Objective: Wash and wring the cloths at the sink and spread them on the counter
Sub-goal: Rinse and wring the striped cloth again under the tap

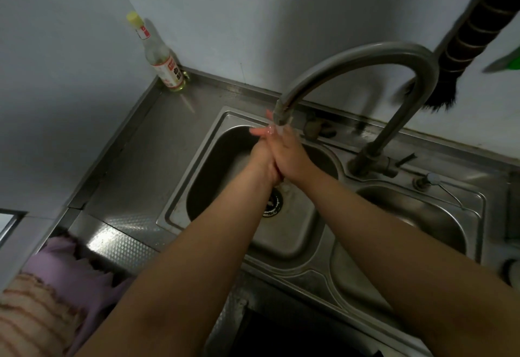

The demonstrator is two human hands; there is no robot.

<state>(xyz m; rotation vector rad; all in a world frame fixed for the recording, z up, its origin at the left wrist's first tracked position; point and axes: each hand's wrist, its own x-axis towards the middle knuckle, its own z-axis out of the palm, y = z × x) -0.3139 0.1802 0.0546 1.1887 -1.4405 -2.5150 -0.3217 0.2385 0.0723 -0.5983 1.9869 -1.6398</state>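
My two hands meet under the tap (284, 115), over the left bowl of the sink (197, 176). My right hand (287, 156) lies on top with its fingers straight, pressed flat against my left hand (260, 159), whose straight fingertips show just beyond it, nearest the tap's mouth. Neither hand has hold of anything; they only press together, palm to palm as far as I can tell. Water from the tap is hard to make out, though there is a pale blur at the spout where my fingers are.

The drain (271, 201) sits in the floor of that bowl, just below my wrists. The tap's curved neck rises from its base at the back rim, between the two bowls, and arches over towards my hands. The right bowl (416, 216) lies on the far side of the tap's base from my hands.

The cloths are well away from the tap, on the counter (135, 159) near my left elbow: a purple cloth (73, 269) and, beside it nearer me, a striped cloth (31, 317).

A bottle (160, 58) with a yellow cap stands in the counter's back corner, left of the tap. A dark brush (472, 35) hangs on the wall behind the tap's neck.
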